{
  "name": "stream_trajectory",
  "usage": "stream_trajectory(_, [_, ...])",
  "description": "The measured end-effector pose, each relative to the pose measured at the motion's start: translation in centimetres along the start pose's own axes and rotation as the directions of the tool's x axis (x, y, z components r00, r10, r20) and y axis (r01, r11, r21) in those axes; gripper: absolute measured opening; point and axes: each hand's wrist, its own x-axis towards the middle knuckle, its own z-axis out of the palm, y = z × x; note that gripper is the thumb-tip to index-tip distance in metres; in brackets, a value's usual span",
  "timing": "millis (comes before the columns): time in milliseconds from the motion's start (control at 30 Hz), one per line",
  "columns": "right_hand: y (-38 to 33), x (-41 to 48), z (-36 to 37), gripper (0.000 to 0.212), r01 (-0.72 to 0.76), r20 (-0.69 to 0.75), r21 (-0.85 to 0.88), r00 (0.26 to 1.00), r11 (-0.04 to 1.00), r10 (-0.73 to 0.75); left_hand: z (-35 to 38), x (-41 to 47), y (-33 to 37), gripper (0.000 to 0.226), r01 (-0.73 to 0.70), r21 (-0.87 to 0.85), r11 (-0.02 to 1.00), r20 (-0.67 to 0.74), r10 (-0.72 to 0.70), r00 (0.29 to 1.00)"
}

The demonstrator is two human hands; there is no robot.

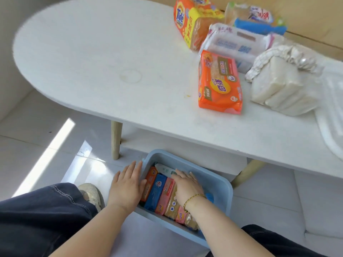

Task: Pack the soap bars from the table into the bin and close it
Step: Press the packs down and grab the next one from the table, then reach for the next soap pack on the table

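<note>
A white oval table [104, 58] is standing on a pale tiled floor [46, 145], and its soap packs are all lying toward the far right end: an orange Tide pack [187, 21] farthest back, a white pack [233, 43] nearer, and an orange pack [219, 84] lying nearest, with a bundle of plain cream bars [284, 86] sitting just to its right. A white lid [332, 112] is resting at the right edge. On the floor, a blue bin [220, 184] is sitting at the table's near side.
</note>
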Motion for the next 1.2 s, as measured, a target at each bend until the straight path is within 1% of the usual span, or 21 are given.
stream_trajectory(67, [-0.8, -2.1, -1.8, 0.061, 0.026, -0.059, 0.056, 0.998, 0.998, -0.023, -2.1, -1.0, 1.2, 0.051, -0.029, -0.057, 0.998, -0.104, 0.023, 0.994])
stream_trajectory(133, [-1.6, -4.4, -3.7, 0.051, 0.048, -0.146, 0.11, 0.989, 0.993, -0.031, -4.6, -2.4, 2.6, 0.04, -0.132, -0.104, 0.986, -0.252, 0.103, 0.962])
stream_trajectory(200, [-2.4, -6.5, -5.5, 0.045, 0.092, -0.236, 0.115, 0.97, 0.989, -0.062, -6.7, -3.8, 3.8, 0.028, -0.299, -0.061, 0.952, -0.409, 0.25, 0.878])
stream_trajectory(233, [-2.9, -7.8, -6.6, 0.043, 0.12, -0.284, 0.109, 0.955, 0.987, -0.084, -8.0, -4.6, 4.5, 0.025, -0.368, -0.034, 0.929, -0.454, 0.314, 0.834])
stream_trajectory(333, [-3.8, -11.2, -9.2, 0.038, 0.198, -0.394, 0.096, 0.907, 0.976, -0.145, -10.8, -6.3, 5.8, 0.032, -0.505, 0.022, 0.863, -0.548, 0.433, 0.716])
stream_trajectory(433, [-4.4, -14.2, -12.0, 0.032, 0.269, -0.507, 0.138, 0.846, 0.953, -0.166, -13.7, -7.4, 6.9, 0.03, -0.585, 0.082, 0.807, -0.628, 0.498, 0.599])
stream_trajectory(467, [-4.5, -15.0, -13.0, 0.03, 0.296, -0.56, 0.16, 0.813, 0.942, -0.16, -14.6, -7.5, 7.1, 0.03, -0.601, 0.119, 0.79, -0.65, 0.52, 0.555])
stream_trajectory(500, [-4.6, -15.6, -14.3, 0.027, 0.317, -0.612, 0.17, 0.776, 0.933, -0.152, -15.6, -7.6, 7.3, 0.031, -0.603, 0.153, 0.783, -0.657, 0.537, 0.529])
stream_trajectory(533, [-4.6, -16.0, -15.6, 0.025, 0.334, -0.666, 0.172, 0.733, 0.927, -0.14, -16.5, -7.4, 7.3, 0.033, -0.585, 0.197, 0.787, -0.654, 0.55, 0.52])
stream_trajectory(567, [-4.4, -16.1, -16.9, 0.023, 0.342, -0.707, 0.164, 0.695, 0.925, -0.132, -17.2, -7.2, 7.2, 0.036, -0.55, 0.238, 0.801, -0.638, 0.556, 0.533])
stream_trajectory(600, [-4.3, -16.0, -18.4, 0.024, 0.343, -0.738, 0.15, 0.663, 0.927, -0.126, -17.8, -6.8, 7.0, 0.04, -0.504, 0.268, 0.821, -0.613, 0.549, 0.568])
stream_trajectory(633, [-4.1, -15.8, -19.9, 0.025, 0.336, -0.754, 0.133, 0.645, 0.932, -0.125, -18.4, -6.5, 6.7, 0.049, -0.453, 0.274, 0.848, -0.566, 0.523, 0.637])
stream_trajectory(667, [-3.9, -15.5, -21.3, 0.026, 0.312, -0.761, 0.115, 0.637, 0.943, -0.119, -18.8, -6.0, 6.5, 0.063, -0.404, 0.273, 0.873, -0.511, 0.488, 0.707])
stream_trajectory(733, [-3.3, -14.3, -24.1, 0.031, 0.216, -0.758, 0.05, 0.644, 0.975, -0.104, -18.6, -4.6, 5.6, 0.098, -0.337, 0.243, 0.91, -0.471, 0.414, 0.779])
stream_trajectory(767, [-3.1, -13.5, -25.3, 0.034, 0.153, -0.75, 0.015, 0.656, 0.988, -0.09, -18.2, -3.7, 5.2, 0.108, -0.298, 0.208, 0.931, -0.453, 0.362, 0.815])
stream_trajectory(800, [-2.9, -12.8, -26.4, 0.038, 0.092, -0.735, -0.016, 0.674, 0.996, -0.074, -17.9, -3.1, 5.0, 0.114, -0.259, 0.188, 0.948, -0.441, 0.316, 0.84])
stream_trajectory(867, [-2.8, -10.9, -27.9, 0.046, -0.009, -0.691, -0.076, 0.722, 0.997, -0.046, -17.2, -2.5, 5.5, 0.115, -0.223, 0.154, 0.963, -0.45, 0.269, 0.852])
stream_trajectory(933, [-2.7, -9.0, -28.9, 0.051, -0.062, -0.647, -0.114, 0.762, 0.991, -0.027, -16.8, -2.3, 5.9, 0.105, -0.226, 0.139, 0.964, -0.472, 0.265, 0.841])
stream_trajectory(1000, [-2.5, -7.4, -29.4, 0.051, -0.091, -0.626, -0.138, 0.78, 0.986, -0.015, -16.8, -2.3, 6.0, 0.094, -0.229, 0.139, 0.963, -0.475, 0.268, 0.838])
stream_trajectory(1100, [-2.2, -5.7, -29.7, 0.052, -0.147, -0.635, -0.181, 0.773, 0.972, -0.001, -17.1, -2.3, 5.9, 0.084, -0.22, 0.169, 0.961, -0.449, 0.274, 0.851])
stream_trajectory(1200, [-2.0, -4.6, -29.4, 0.058, -0.201, -0.673, -0.284, 0.738, 0.938, -0.045, -17.1, -2.3, 6.0, 0.08, -0.211, 0.178, 0.961, -0.451, 0.271, 0.85])
